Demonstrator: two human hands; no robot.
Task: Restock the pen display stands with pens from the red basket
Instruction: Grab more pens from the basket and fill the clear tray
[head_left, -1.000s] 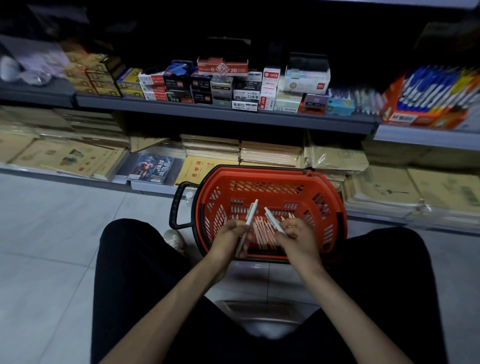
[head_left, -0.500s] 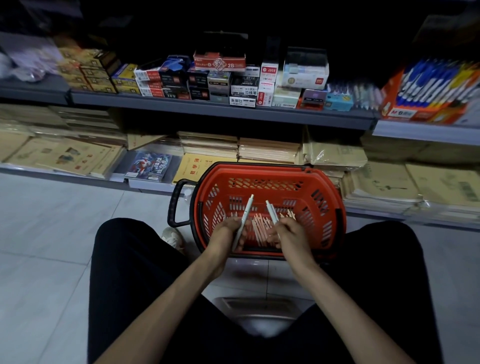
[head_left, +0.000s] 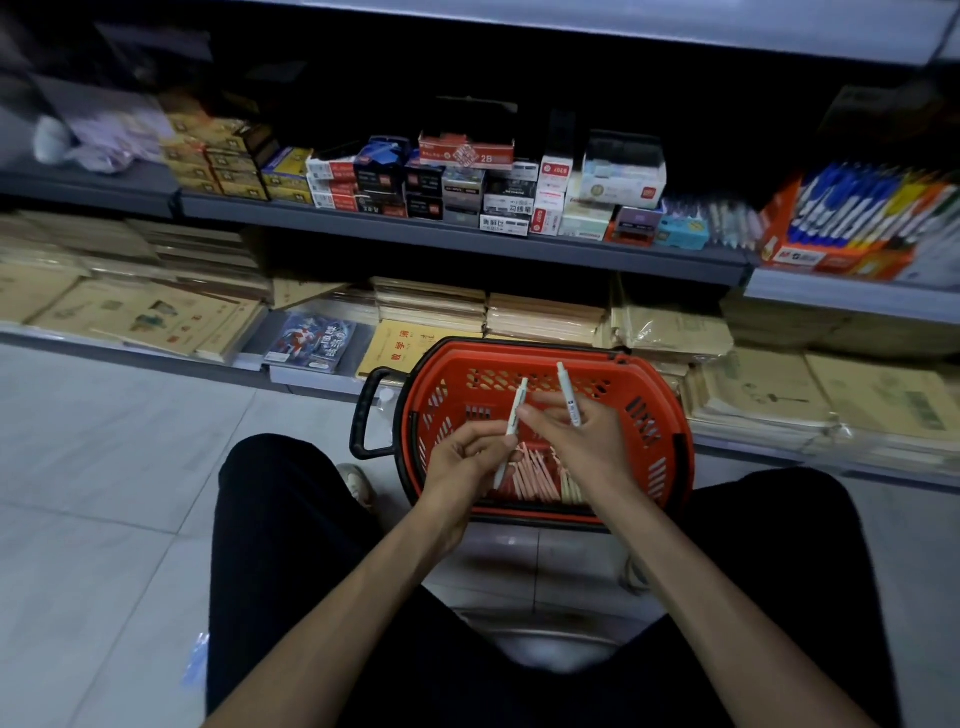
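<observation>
The left hand has its fingers curled round one white pen, which tilts up over the red basket. Just right of it, the right hand pinches a second white pen in its fingers, also slanted upward. That makes two white pens, one per hand. The single basket stands on the tiled floor and holds a loose heap of pink pens, too many to count.

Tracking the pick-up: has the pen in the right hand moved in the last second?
Yes. The pen in the right hand has risen: its top, earlier near the pink pens, now crosses the far wall of the red basket.
</observation>
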